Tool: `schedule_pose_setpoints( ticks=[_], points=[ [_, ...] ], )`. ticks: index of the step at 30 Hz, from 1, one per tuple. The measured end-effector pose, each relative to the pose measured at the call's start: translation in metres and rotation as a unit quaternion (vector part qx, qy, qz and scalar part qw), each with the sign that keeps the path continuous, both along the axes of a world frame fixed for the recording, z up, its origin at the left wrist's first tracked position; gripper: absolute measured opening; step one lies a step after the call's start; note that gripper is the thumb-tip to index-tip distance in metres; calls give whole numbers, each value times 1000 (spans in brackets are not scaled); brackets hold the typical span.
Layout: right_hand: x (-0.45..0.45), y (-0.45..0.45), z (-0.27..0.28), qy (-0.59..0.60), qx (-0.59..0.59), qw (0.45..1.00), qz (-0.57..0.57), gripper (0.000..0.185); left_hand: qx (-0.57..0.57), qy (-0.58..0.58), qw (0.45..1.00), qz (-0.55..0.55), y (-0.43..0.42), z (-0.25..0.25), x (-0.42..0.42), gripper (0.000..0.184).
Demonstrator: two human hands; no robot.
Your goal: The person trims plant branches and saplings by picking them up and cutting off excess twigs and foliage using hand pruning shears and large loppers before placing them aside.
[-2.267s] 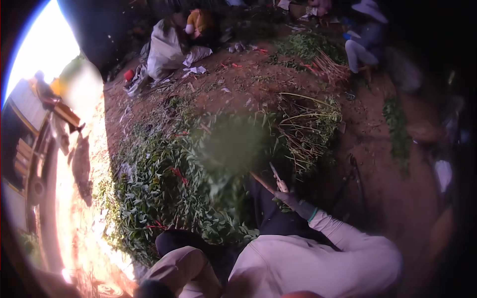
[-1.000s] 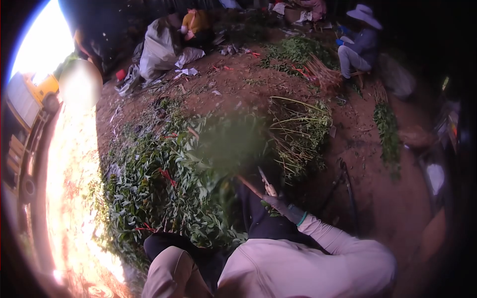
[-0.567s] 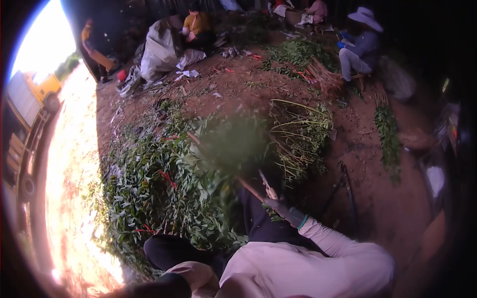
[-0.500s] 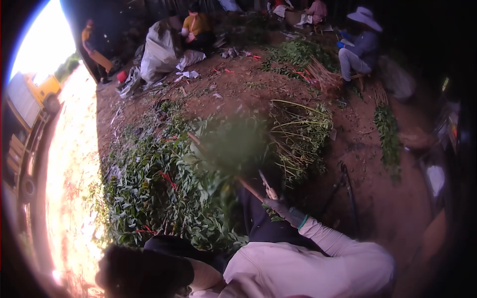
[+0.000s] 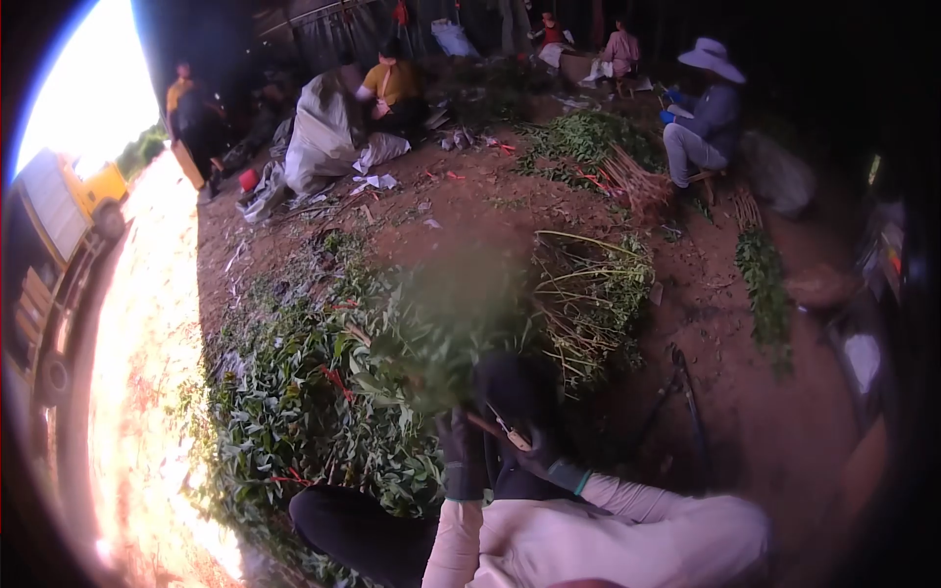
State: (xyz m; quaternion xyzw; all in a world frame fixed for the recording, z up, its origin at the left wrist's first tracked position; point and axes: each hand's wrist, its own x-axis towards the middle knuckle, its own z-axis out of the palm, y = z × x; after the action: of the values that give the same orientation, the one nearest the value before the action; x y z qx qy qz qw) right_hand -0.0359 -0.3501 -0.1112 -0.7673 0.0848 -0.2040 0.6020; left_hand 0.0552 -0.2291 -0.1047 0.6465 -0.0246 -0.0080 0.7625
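My right hand [image 5: 542, 459], in a dark glove with a teal cuff, is closed around a light-handled blade tool [image 5: 516, 438]. A brown stem [image 5: 482, 423] lies just left of the tool, against the right hand's side. My left hand [image 5: 463, 465], also dark-gloved, is upright at the left end of that stem, below the blurred leaves; its fingers are too dark to make out. Beyond the hands, a leafy bundle [image 5: 436, 367] is partly hidden by a blurred spot. A large pile of leafy branches [image 5: 323, 412] with red ties lies to the left.
Bare yellowish stems [image 5: 588, 284] lie ahead, and long-handled loppers [image 5: 689, 392] rest on the soil to the right. A person in a wide hat [image 5: 701, 122] sits beyond. Farther back are a white sack [image 5: 321, 132] and other people. A truck [image 5: 59, 225] stands outside at the left.
My left arm has come up from the bottom edge to beside my right hand. The right hand and tool appear lower in view. Another dark figure now shows by the doorway.
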Motion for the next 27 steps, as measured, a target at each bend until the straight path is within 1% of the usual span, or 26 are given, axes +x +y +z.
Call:
schedule_pose_setpoints(
  ticks=[1, 2, 3, 4, 5, 6, 7, 8, 9, 10, 11, 13, 14, 15, 17, 18, 20, 21, 23, 24, 25, 26, 27],
  points=[
    [-5, 5, 13, 23, 2, 1000, 17, 26, 77, -57, 995, 32, -2, 5, -4, 20],
    [-7, 7, 20, 46, 4, 998, 36, 26, 23, -16, 999, 36, 1, -9, -2, 13],
    [-8, 7, 5, 31, -23, 998, 55, 28, 14, -9, 999, 36, 2, -8, -3, 11],
    [-7, 3, 1, 26, -23, 998, 55, 28, 6, -1, 999, 37, 3, -7, -5, 9],
    [-7, 0, -2, 106, 35, 989, 93, 29, -2, 7, 999, 38, 5, -6, -6, 9],
    [-8, -4, -6, 186, 91, 970, 130, 30, -56, 10, 998, 13, 7, -8, -7, 9],
    [-7, -10, -20, 186, 92, 969, 131, 30, -111, 13, 994, -11, 9, -5, -9, 10],
    [-3, -18, -38, 173, 153, 961, 150, 30, -110, 13, 994, -11, 8, -1, -10, 10],
    [-2, -21, -27, 174, 183, 953, 169, 30, -265, 71, 961, -16, 7, 14, -11, 12],
    [-2, -24, -14, 175, 214, 943, 188, 30, -414, 125, 901, -22, 6, 22, -12, 15],
    [-1, -27, 0, 177, 244, 931, 205, 30, -414, 124, 901, -22, 8, 22, -14, 15],
    [-2, -32, 9, 193, 287, 905, 249, 35, -477, 140, 865, -70, 9, 19, -14, 19],
    [-5, -32, 11, 207, 299, 893, 266, 37, -476, 140, 865, -70, 11, 18, -17, 19],
    [-8, -33, 11, 222, 305, 883, 278, 40, -379, 98, 918, -62, 12, 18, -18, 21],
    [-8, -28, 9, 251, 303, 874, 287, 46, -274, 55, 959, -53, 14, 22, -21, 23],
    [-7, -24, 6, 261, 296, 873, 285, 49, -301, 48, 949, -80, 19, 30, -22, 25],
    [-5, -17, 1, 269, 281, 884, 261, 55, -272, -14, 955, -114, 30, 31, -16, 25],
    [-3, -11, -2, 274, 264, 891, 246, 57, -226, -33, 968, -105, 32, 25, -14, 26],
    [2, -4, -1, 298, 227, 904, 206, 63, -126, -89, 985, -80, 38, 9, -9, 37],
    [4, 0, 9, 319, 213, 903, 193, 67, -66, -118, 989, -63, 45, -2, -6, 43],
    [5, 3, 39, 365, 207, 889, 183, 54, -17, -48, 997, -55, 51, -5, -6, 44],
    [6, 1, 25, 330, 225, 900, 176, 21, 15, -7, 999, -42, 54, -11, -2, 41],
    [6, -6, 19, 309, 271, 893, 186, 17, 32, 20, 999, -20, 60, -17, 9, 39]
  ],
)
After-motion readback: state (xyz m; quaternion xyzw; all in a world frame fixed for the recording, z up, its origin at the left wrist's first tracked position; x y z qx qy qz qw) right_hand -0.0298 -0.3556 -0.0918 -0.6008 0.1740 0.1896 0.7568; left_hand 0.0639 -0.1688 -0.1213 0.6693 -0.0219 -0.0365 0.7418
